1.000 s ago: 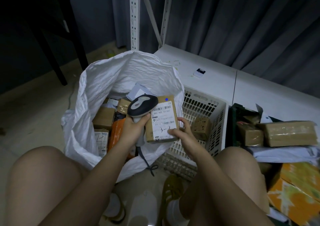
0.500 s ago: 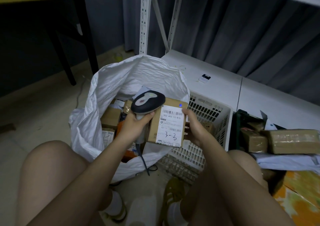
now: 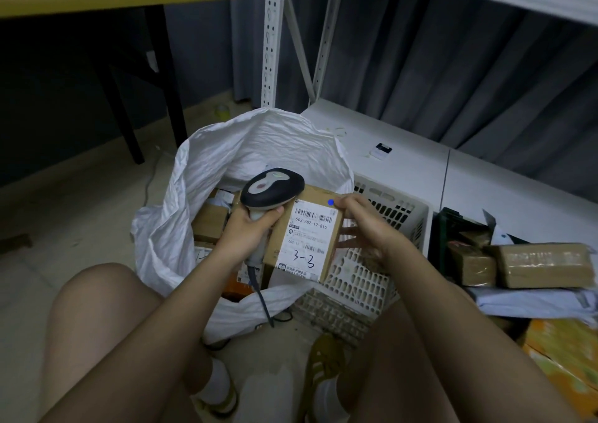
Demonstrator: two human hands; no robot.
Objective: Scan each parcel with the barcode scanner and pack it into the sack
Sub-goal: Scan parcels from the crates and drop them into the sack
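Parcel (image 3: pixel 304 231) label (image 3: pixel 309 239) reads "502-602-12-815" under its barcode, "602 12" lower down, and handwritten "3-3" near the bottom.

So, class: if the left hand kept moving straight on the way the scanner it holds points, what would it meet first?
Probably the cardboard parcel: the left hand grips the barcode scanner right beside its labelled face, which the right hand holds. Depth is hard to judge; beyond lies the white sack.

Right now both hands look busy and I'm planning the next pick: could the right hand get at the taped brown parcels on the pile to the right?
Probably not yet. The right hand grips the labelled parcel. Once that goes into the sack, the taped brown parcels lie uncovered on that side, with nothing in between.
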